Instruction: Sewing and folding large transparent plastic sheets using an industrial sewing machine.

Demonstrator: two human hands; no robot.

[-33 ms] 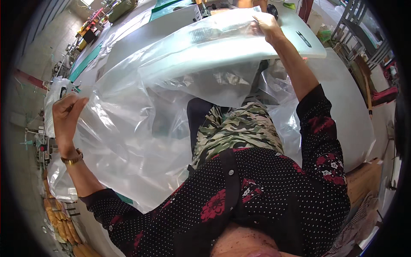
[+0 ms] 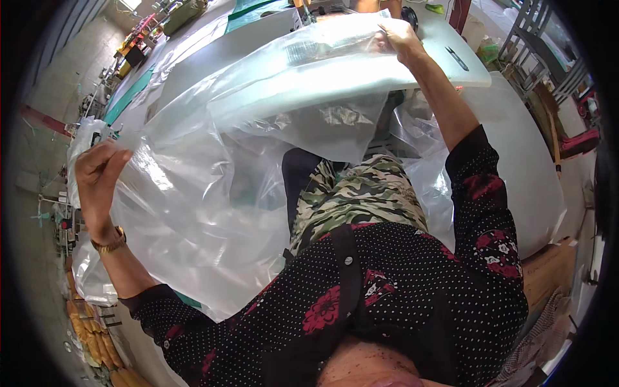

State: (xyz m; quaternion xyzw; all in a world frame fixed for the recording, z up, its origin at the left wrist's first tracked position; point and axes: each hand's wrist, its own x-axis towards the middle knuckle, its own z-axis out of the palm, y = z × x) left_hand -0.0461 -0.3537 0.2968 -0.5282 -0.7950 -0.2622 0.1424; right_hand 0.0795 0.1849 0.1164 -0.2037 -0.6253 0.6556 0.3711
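Observation:
A large clear plastic sheet stretches between my two hands and drapes over my lap and the table's near edge. At the left, my left hand is closed, thumb and fingers pinching the sheet's edge. Farther off, over the white tabletop, my right hand grips the sheet's upper right corner. The film there is bunched between thumb and fingers and catches bright light. A pair of black thread snips lies on the tabletop, right of my right hand.
A dark round machine part stands just beyond my right hand. Grey metal racks rise at the far right. Yellow-brown bundles lie at the lower left. Green cloth covers part of the far table. More clear plastic hangs at my right.
My left hand has shifted slightly left, its fingers still on the sheet. The right hand has barely moved, and the sheet's folds have shifted a little.

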